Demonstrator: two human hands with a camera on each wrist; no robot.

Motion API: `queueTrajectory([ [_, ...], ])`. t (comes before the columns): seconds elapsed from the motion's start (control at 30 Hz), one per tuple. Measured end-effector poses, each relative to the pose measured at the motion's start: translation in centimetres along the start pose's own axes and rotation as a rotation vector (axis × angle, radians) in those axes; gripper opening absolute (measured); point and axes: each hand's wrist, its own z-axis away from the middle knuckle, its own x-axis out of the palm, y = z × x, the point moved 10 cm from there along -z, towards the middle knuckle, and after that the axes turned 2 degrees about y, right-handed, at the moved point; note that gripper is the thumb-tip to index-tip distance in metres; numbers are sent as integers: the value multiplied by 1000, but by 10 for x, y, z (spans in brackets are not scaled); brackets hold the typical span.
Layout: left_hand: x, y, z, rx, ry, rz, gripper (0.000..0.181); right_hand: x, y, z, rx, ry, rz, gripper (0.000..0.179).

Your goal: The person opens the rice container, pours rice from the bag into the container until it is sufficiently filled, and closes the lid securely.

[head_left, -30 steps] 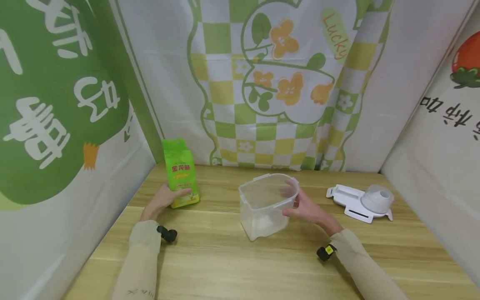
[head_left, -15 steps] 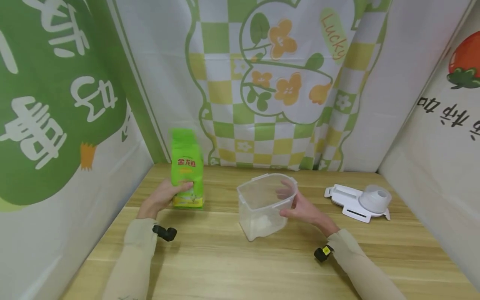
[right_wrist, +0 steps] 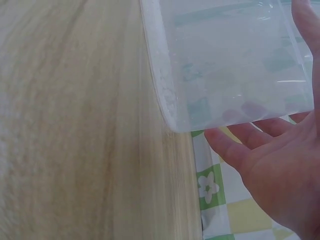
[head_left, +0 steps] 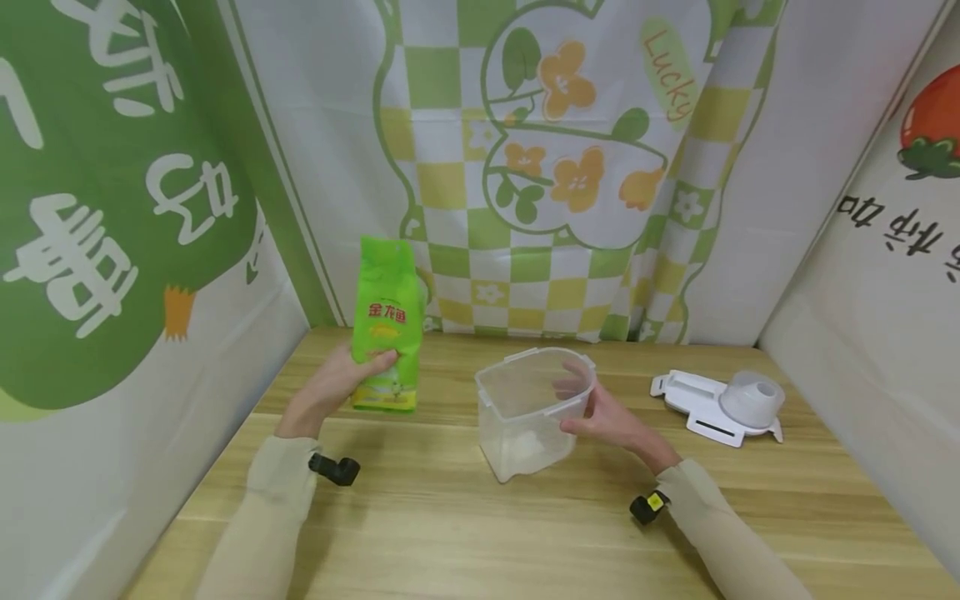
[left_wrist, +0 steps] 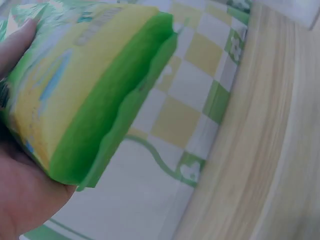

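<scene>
A bright green food bag [head_left: 388, 292] with red lettering stands upright in my left hand [head_left: 334, 382], held off the table. The thumb lies across its printed front. Close up in the left wrist view are the bag's yellow lower band [left_wrist: 85, 65] and folded green bottom seam. My right hand [head_left: 611, 415] holds the right side of a clear plastic container [head_left: 504, 429], thumb toward me and fingers behind the wall. This container is open at the top, with a whitish patch showing low inside. In the right wrist view, fingertips [right_wrist: 217, 140] touch its side.
A white lid [head_left: 697, 400] with a clear cup [head_left: 752, 398] on it lies at the right of the wooden table [head_left: 465, 542]. Printed cloth [head_left: 540, 283] hangs behind the table's back edge, and cloth walls [head_left: 150, 433] close in both sides.
My left hand has lifted the green bag off the table and brought it to the right. The bag's front has turned more toward me. The right hand and container stay in place.
</scene>
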Motion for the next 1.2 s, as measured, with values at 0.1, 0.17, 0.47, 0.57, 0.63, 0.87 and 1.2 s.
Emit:
queueTrajectory([
  [0.1,6,12,0,46,11,39,30,0,0,1,-2,4,6,100],
  [0.17,8,17,0,54,41,51,29,0,1,1,-4,6,17,99],
  [0.47,16,28,-3,-13,133,18,44,-1,3,0,27,20,28,95],
  [0.57,20,32,-6,-27,133,-35,49,-2,2,0,33,29,30,94],
  [0.63,23,34,-7,-36,130,-101,49,-2,2,0,35,28,32,94],
  [0.87,34,42,-12,-13,54,-411,47,-2,-1,1,34,21,44,93],
  [1.2,56,68,-20,77,-126,-639,39,-2,-1,2,44,20,50,91],
])
